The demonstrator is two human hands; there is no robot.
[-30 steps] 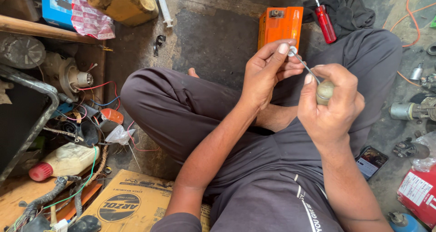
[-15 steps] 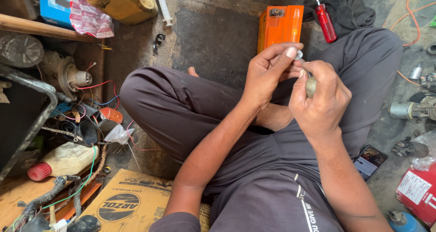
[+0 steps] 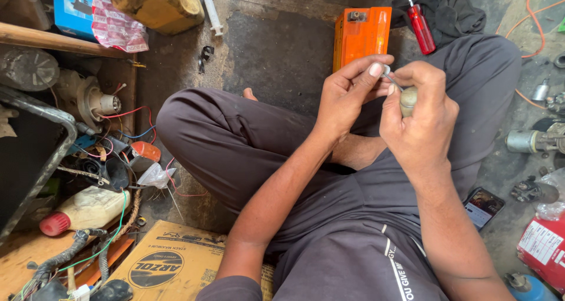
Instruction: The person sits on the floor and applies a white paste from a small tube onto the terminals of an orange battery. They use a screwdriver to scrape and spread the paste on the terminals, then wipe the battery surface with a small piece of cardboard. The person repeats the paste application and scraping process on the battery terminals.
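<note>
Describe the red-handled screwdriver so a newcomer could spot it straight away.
Start at the orange box-shaped battery on the concrete floor beyond the person's crossed legs. Just right of it, partly on a dark cloth, lies the screwdriver. Its translucent red handle and thin metal shaft set it apart from the white syringe farther left.
</note>
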